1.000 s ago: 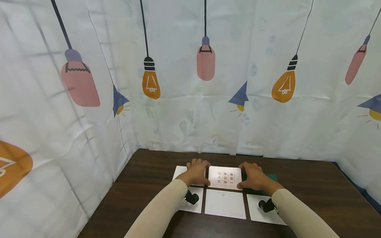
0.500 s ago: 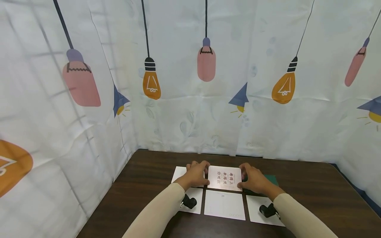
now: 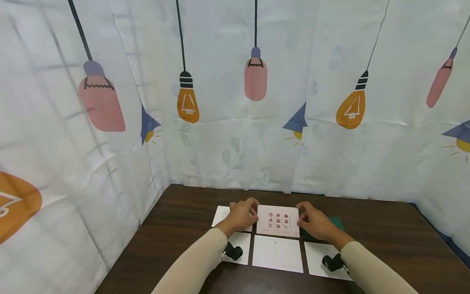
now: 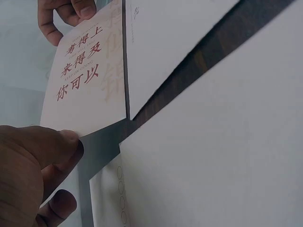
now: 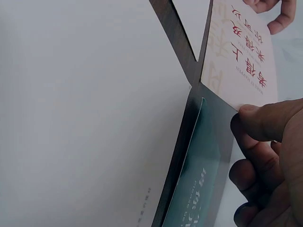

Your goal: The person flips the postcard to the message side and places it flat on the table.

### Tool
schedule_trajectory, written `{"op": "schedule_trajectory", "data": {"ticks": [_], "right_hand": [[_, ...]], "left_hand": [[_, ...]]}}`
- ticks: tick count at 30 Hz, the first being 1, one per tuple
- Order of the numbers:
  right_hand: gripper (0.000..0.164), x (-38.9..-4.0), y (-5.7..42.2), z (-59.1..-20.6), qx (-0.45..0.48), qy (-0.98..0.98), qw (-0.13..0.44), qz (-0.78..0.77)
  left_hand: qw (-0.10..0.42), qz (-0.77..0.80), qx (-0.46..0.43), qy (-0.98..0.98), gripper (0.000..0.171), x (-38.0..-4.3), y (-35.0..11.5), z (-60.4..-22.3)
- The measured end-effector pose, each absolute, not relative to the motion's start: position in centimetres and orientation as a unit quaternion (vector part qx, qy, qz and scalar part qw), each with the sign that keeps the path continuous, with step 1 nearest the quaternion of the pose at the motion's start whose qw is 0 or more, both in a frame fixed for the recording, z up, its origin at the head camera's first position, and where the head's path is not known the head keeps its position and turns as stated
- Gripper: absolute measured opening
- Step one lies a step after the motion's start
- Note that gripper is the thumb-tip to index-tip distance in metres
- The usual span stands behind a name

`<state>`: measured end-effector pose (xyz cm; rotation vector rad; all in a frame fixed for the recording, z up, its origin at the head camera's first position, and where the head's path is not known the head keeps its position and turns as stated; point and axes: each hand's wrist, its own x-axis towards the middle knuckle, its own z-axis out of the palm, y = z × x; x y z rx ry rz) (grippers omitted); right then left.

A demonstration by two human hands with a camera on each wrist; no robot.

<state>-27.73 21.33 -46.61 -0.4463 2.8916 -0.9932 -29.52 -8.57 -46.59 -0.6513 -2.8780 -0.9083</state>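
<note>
A pale pink postcard (image 3: 278,221) with red Chinese lettering lies in the middle of the back row of cards. My left hand (image 3: 240,216) pinches its left edge; in the left wrist view the thumb (image 4: 68,137) laps over the card's rim. At the opposite edge my right hand (image 3: 315,220) pinches the same postcard, the thumb (image 5: 251,111) at its corner and the other fingers curled below. Under the right hand is a dark green card (image 3: 335,221), partly covered. A white card (image 3: 221,212) shows behind the left hand.
Three white cards form a front row: a left one (image 3: 245,241) partly under the left wrist, a middle one (image 3: 277,253) and a right one (image 3: 315,255). Narrow gaps of dark wooden table (image 3: 183,212) separate them. A white printed curtain (image 3: 227,155) hangs behind the table.
Both thumbs have moved up along the pink postcard's side edges, closer to the index fingers. The postcard stays in almost the same spot between the hands.
</note>
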Motion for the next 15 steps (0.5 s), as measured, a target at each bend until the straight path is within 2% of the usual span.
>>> {"op": "schedule_trajectory", "data": {"ticks": [15], "right_hand": [[0.055,-27.43,22.0,-46.53,-0.154,0.92,0.021,-0.359]], "left_hand": [[0.018,-0.332,-0.207,-0.92,0.042,-28.91,-8.49,-45.85]]}}
